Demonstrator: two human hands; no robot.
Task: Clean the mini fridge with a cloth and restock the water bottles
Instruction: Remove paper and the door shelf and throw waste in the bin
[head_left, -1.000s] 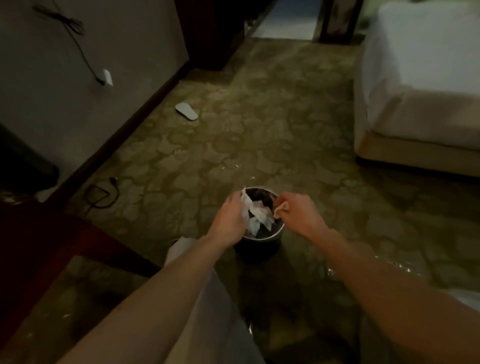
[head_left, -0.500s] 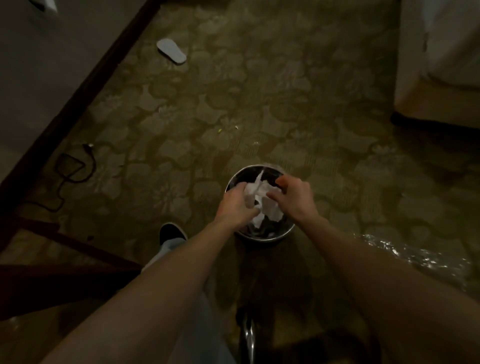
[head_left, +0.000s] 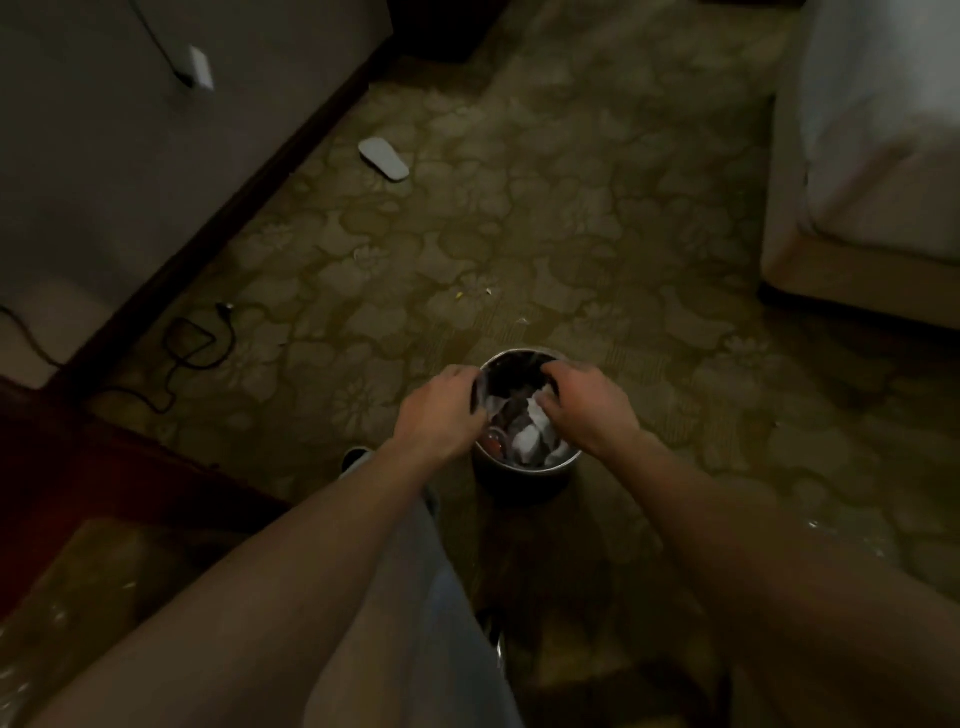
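Observation:
A small round metal bin (head_left: 523, 354) stands on the patterned carpet just ahead of my feet. Crumpled white paper (head_left: 527, 441) and dark scraps fill it. My left hand (head_left: 441, 410) is curled over the bin's left rim, gripping the edge there. Over the right side of the opening, the fingers of my right hand (head_left: 587, 402) close on the white paper. No fridge, cloth or water bottle is in view.
A white slipper (head_left: 384, 158) lies near the wall's dark skirting. A black cable (head_left: 197, 343) coils on the floor at left, beside dark red furniture (head_left: 78, 467). A bed (head_left: 872, 156) fills the right. Clear plastic wrap (head_left: 841, 535) lies at right.
My hands have moved apart, left onto the rim and right onto the paper. The paper now sits lower in the bin. My view has tilted up slightly.

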